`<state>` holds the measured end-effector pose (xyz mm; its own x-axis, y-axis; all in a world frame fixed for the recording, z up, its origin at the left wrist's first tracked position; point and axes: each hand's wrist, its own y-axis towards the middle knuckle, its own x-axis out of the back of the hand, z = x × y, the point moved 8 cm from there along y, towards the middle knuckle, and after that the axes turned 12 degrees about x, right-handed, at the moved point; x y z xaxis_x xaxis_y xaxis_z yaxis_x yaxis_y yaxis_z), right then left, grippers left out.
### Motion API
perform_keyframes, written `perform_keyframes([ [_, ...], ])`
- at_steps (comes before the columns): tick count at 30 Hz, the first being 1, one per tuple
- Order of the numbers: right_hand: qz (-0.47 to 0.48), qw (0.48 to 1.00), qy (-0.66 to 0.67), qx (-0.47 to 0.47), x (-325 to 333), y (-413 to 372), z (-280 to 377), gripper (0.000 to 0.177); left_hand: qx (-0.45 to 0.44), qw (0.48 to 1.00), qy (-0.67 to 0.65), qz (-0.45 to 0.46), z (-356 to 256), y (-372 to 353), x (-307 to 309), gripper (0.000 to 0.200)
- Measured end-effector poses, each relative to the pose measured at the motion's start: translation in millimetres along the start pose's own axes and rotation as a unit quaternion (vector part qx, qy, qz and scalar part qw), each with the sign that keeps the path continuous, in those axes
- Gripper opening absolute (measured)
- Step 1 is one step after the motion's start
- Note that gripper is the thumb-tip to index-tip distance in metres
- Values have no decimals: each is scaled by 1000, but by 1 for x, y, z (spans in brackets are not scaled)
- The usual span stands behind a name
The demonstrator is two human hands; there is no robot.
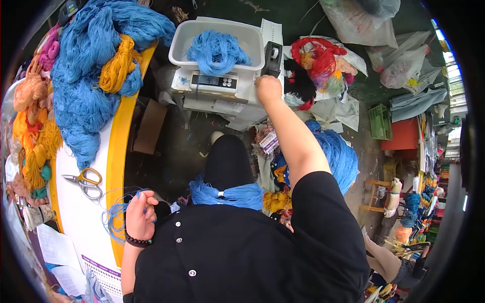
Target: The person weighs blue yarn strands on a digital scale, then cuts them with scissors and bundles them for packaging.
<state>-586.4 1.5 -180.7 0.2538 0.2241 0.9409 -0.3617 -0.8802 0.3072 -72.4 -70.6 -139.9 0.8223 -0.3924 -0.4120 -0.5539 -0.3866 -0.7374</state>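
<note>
My left hand (140, 216), a beaded bracelet at its wrist, is closed on loose strands of blue yarn (115, 222) that trail over the table edge. My right hand (269, 90) reaches forward with curled fingers at the near end of a black tape dispenser (273, 56); what the fingertips hold is hidden. Across my lap lies a blue yarn hank (237, 196), bound in the middle by a white band. A white tub (178, 46) with a heap of blue yarn (214, 50) rests on a digital scale (216, 82), left of my right hand.
Scissors (88, 181) lie on the yellow-edged white table (115, 146) at left, below piled blue yarn (83, 65) and an orange-yellow hank (119, 63). Red and multicoloured yarn (318, 55) sits right of the scale. Another person's legs (381, 257) show at lower right.
</note>
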Motion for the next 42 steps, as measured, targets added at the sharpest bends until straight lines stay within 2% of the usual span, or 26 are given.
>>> perform_keyframes([
  [6, -51, 995, 65, -61, 27, -14, -5, 8, -1, 1000, -15, -4, 1, -3, 5, 23],
  [7, -104, 986, 88, -97, 49, -18, -4, 6, -3, 1000, -16, 0, 1, -3, 6, 23],
  [9, -333, 936, 106, -45, 95, -35, 4, 6, -11, 1000, -14, 5, 0, -4, 5, 23],
  [10, -311, 941, 117, -65, 114, -34, 12, 14, -13, 1000, -18, 1, 0, -4, 6, 23],
  [12, -310, 931, 191, -34, 141, -21, 36, 26, 3, 1000, -11, 0, 3, -3, 4, 24],
  [13, -257, 947, 195, -7, 140, -9, 53, 52, 6, 1000, -9, 1, 4, -2, 4, 24],
  [15, -230, 958, 146, 89, 161, 15, 94, 73, 7, 1000, -5, 7, 3, -1, -1, 24],
  [17, -202, 962, 95, 159, 163, 38, 121, 85, 1, 1000, -5, 7, 0, -2, -2, 23],
  [20, -201, 959, 11, 199, 130, 58, 130, 73, -15, 1000, -7, 12, -2, -11, -3, 23],
  [21, -206, 956, 25, 209, 124, 63, 128, 70, -20, 1000, -9, 11, -3, -14, 0, 23],
  [23, -112, 971, 123, 174, 125, 76, 121, 73, -25, 1000, -18, 4, -2, -19, 7, 23],
  [25, -139, 942, 284, 115, 143, 92, 106, 66, -34, 999, -24, -2, -3, -22, 13, 23],
  [26, -160, 908, 381, 74, 153, 98, 97, 61, -37, 999, -27, -9, -4, -24, 17, 23],
  [27, -73, 749, 657, -36, 169, 106, 99, 63, -44, 999, -29, -6, -6, -25, 18, 23],
  [28, -67, 703, 706, -46, 208, 113, 100, 60, -52, 998, -31, -2, -9, -25, 19, 24],
  [29, -62, 598, 799, -7, 252, 115, 108, 55, -64, 997, -31, 6, -13, -26, 19, 24],
  [30, -80, 603, 792, 56, 304, 113, 115, 48, -84, 996, -22, 12, -19, -28, 18, 24],
  [32, -123, 624, 767, 80, 381, 95, 126, 19, -130, 991, 7, 21, -30, -33, 19, 28],
  [33, -146, 639, 750, 90, 417, 83, 135, 14, -164, 986, 35, 6, -37, -36, 19, 30],
  [34, -170, 653, 707, 213, 458, 63, 134, 20, -196, 978, 63, -9, -44, -40, 19, 31],
  [35, -218, 635, 712, 207, 481, 44, 142, 23, -204, 977, 67, 0, -49, -43, 19, 33],
  [37, -237, 653, 686, 218, 487, 9, 162, 33, -197, 980, 24, -15, -54, -48, 19, 33],
  [39, -234, 677, 664, 213, 477, -20, 193, 39, -203, 978, 31, 33, -60, -59, 14, 32],
  [41, -105, 685, 706, 145, 430, -23, 256, 41, -198, 975, 45, 91, -61, -70, 8, 34],
  [42, -8, 670, 736, 98, 395, -25, 284, 44, -192, 973, 40, 120, -61, -78, 2, 35],
])
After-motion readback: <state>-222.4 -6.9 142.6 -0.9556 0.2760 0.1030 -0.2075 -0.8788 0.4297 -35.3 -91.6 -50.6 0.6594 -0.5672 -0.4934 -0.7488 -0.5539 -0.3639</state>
